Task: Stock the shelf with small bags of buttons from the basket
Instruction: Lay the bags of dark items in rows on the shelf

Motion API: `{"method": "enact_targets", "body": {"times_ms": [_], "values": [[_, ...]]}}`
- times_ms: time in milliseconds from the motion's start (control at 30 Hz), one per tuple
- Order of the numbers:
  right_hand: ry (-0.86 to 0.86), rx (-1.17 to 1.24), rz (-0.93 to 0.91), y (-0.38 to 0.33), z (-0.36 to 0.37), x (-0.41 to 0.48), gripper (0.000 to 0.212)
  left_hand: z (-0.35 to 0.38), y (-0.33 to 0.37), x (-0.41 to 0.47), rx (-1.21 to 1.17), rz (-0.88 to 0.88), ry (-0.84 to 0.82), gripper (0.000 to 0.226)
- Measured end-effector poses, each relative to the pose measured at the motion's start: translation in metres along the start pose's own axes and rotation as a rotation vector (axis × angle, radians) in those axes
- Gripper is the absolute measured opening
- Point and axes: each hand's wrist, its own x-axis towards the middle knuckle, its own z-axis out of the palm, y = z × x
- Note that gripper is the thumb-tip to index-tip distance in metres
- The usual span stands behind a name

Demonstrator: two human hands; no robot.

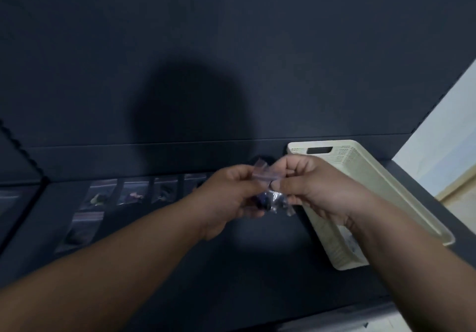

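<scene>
We note both hands close together above the dark shelf [257, 267]. The left hand [231, 195] and right hand [314, 190] each pinch one small clear bag [270, 192] of dark buttons, which hangs between them. A cream basket [373, 177] sits just behind the right hand. Other bags [134, 192] lie in a row on the shelf, further left.

left hand [233, 195], right hand [313, 188], both pinching

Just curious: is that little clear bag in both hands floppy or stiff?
Probably floppy: the clear bag crumples between left hand and right hand. Likely light, since fingertip pinches hold it. Shelved bags lie flat, so rolling seems unlikely.
</scene>
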Motion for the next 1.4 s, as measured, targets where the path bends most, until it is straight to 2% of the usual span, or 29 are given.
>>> {"method": "enact_targets", "body": {"times_ms": [133, 300, 400, 467, 533, 633, 700, 767, 1000, 1133, 1233, 1400], "values": [[-0.023, -0.029, 0.063, 0.02, 0.055, 0.01, 0.025, -0.041, -0.028, -0.03, -0.031, -0.08, 0.162, 0.012], [-0.096, -0.255, 0.066, 0.043, 0.118, 0.016, 0.031, -0.091, -0.052, -0.066, -0.061, -0.162, 0.355, 0.008], [-0.014, -0.405, -0.108, 0.054, 0.139, 0.022, 0.032, -0.118, -0.058, -0.084, -0.098, -0.161, 0.431, 0.011], [0.134, -0.62, -0.258, 0.062, 0.142, 0.021, 0.029, -0.132, -0.059, -0.095, -0.119, -0.157, 0.459, 0.009], [0.21, -0.812, -0.365, 0.072, 0.142, 0.015, 0.02, -0.143, -0.06, -0.103, -0.136, -0.151, 0.476, 0.007], [0.12, -1.011, -0.357, 0.085, 0.152, 0.001, 0.007, -0.152, -0.06, -0.112, -0.15, -0.141, 0.484, 0.007], [0.084, -1.126, -0.325, 0.092, 0.16, -0.001, 0.018, -0.154, -0.059, -0.114, -0.162, -0.133, 0.486, 0.008], [0.081, -1.163, -0.351, 0.092, 0.167, 0.004, 0.019, -0.156, -0.058, -0.116, -0.167, -0.123, 0.486, 0.01], [-0.127, -1.114, -0.444, 0.079, 0.183, 0.017, 0.044, -0.164, -0.049, -0.124, -0.202, -0.059, 0.502, 0.008], [-0.243, -1.273, -0.369, 0.083, 0.183, 0.017, 0.056, -0.169, -0.046, -0.128, -0.214, -0.028, 0.518, 0.009], [-0.263, -1.351, -0.351, 0.081, 0.186, 0.022, 0.07, -0.173, -0.046, -0.13, -0.223, -0.021, 0.53, 0.009], [-0.263, -1.34, -0.357, 0.076, 0.197, 0.03, 0.069, -0.18, -0.046, -0.134, -0.225, -0.01, 0.54, 0.01]]}}
